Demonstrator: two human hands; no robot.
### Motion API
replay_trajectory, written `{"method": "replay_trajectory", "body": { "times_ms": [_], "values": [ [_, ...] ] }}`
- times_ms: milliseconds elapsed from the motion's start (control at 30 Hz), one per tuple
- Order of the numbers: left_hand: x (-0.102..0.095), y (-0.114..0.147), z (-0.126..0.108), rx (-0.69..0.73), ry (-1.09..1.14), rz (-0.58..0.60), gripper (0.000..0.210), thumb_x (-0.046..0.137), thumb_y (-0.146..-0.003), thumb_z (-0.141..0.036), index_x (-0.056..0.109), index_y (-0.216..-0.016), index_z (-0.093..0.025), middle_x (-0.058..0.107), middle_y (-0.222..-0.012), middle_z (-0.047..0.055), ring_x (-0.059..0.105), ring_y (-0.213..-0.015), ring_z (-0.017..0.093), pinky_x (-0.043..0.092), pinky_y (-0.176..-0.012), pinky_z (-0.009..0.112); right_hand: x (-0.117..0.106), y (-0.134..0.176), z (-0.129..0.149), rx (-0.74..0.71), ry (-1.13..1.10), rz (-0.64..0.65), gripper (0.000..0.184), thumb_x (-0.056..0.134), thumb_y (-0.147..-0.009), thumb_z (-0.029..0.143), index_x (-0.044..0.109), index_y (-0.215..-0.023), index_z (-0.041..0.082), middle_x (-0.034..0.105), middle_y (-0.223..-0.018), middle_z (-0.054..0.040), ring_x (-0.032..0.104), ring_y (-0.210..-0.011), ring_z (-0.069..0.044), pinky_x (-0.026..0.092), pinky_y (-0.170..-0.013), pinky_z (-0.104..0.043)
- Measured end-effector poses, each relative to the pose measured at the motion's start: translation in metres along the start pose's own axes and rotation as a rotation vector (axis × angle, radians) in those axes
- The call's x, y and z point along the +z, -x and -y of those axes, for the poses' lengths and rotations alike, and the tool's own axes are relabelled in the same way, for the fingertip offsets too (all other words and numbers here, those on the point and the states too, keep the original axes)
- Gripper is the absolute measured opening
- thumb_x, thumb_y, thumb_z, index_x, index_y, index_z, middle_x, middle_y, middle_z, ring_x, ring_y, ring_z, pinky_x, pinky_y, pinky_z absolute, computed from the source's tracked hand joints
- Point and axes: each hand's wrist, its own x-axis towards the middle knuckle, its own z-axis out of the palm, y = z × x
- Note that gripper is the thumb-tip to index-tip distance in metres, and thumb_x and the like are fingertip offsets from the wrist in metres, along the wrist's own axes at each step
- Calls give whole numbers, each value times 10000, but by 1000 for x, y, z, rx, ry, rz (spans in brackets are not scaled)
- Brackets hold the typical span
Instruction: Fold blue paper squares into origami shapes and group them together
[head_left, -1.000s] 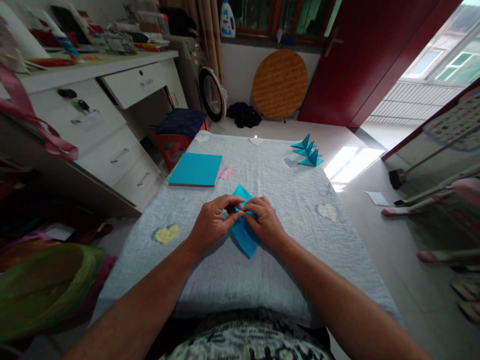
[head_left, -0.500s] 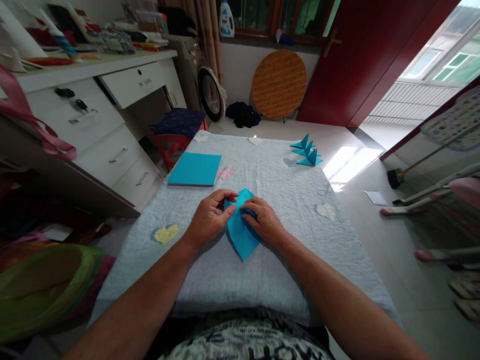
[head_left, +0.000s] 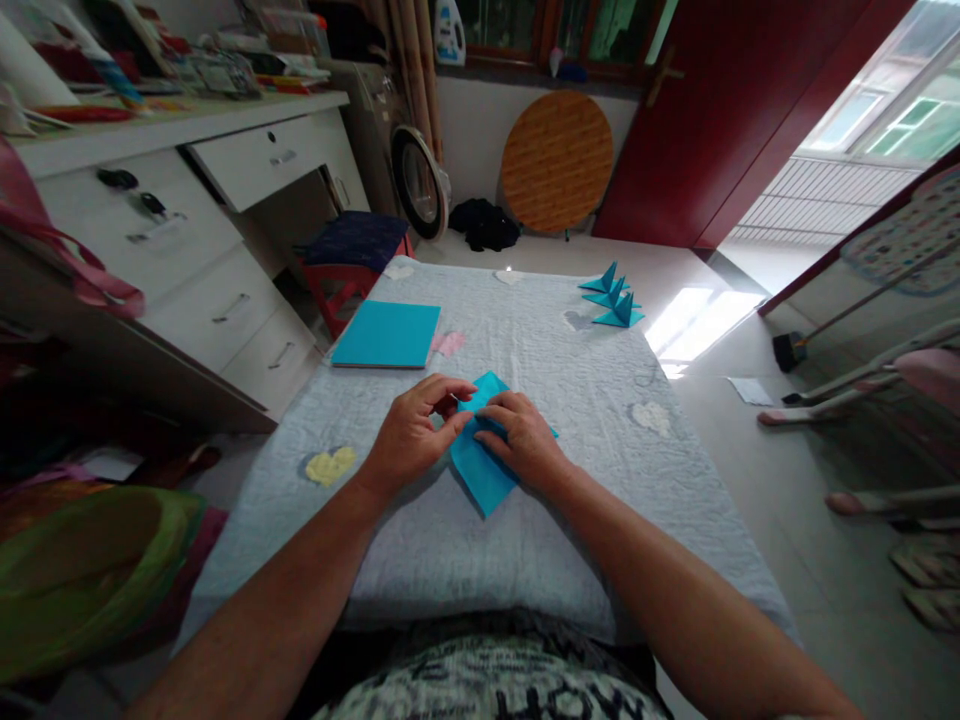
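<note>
A partly folded sheet of blue origami paper [head_left: 486,487] lies on the cloth-covered table in front of me, one point facing my body. My left hand [head_left: 414,428] grips its left edge between thumb and fingers. From the other side, my right hand [head_left: 527,437] has its curled fingers on the middle of the sheet, and covers much of the right half. A small blue corner pokes out beyond the right knuckles. Beyond the left hand is a square stack of blue paper [head_left: 388,335]. Several pointed folded blue paper pieces [head_left: 621,313] stand in a row at the far right corner.
The table is covered by a pale quilted cloth [head_left: 600,480] with heart patches. A dark-topped red stool [head_left: 360,240] stands past its far left corner, near a white drawer desk [head_left: 202,225]. To the left sits a green basket [head_left: 97,570]; chair legs [head_left: 847,400] are at right.
The sheet's left edge has been brought inward under my left fingers, and a corner now shows right of my right hand. Both hands stay on the paper; the view has shifted slightly.
</note>
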Motion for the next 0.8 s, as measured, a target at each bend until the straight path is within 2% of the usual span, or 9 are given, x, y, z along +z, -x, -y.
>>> {"method": "replay_trajectory", "body": {
  "times_ms": [233,400,533,633,800],
  "values": [
    [2,2,-3,35,38,35,173,687,-852,-190,675,-1025,-189,680,-912,21,631,-753,129,521,-724,255,0,0,6,-53,-46,-49,123,591,-956,256,696,-982,195,644,-964,-69,563,-909,-209,459,-851,-358],
    [3,2,-5,40,79,59,176,706,-848,-207,683,-1022,-194,690,-900,21,629,-747,128,520,-716,248,-1,-1,9,-83,-87,-75,191,530,-990,270,671,-881,198,631,-896,-61,560,-871,-200,446,-831,-343],
    [4,2,-6,4,104,74,200,710,-830,-201,686,-1028,-192,699,-893,28,640,-755,139,529,-724,256,-2,0,11,-87,-92,-68,161,524,-971,244,660,-891,214,623,-881,-51,556,-862,-198,443,-820,-344],
    [3,2,-7,-10,104,75,206,706,-823,-206,683,-1027,-190,699,-881,30,641,-749,146,529,-722,266,-3,0,12,-84,-90,-61,162,532,-945,220,645,-830,210,605,-849,-48,546,-839,-196,438,-799,-339],
    [-1,1,-5,32,-9,40,240,718,-815,-205,672,-1050,-211,686,-891,17,613,-800,164,505,-762,297,-7,1,14,-82,-91,-41,179,539,-909,177,596,-742,207,587,-816,-39,540,-809,-188,424,-787,-327]
  ]
}}
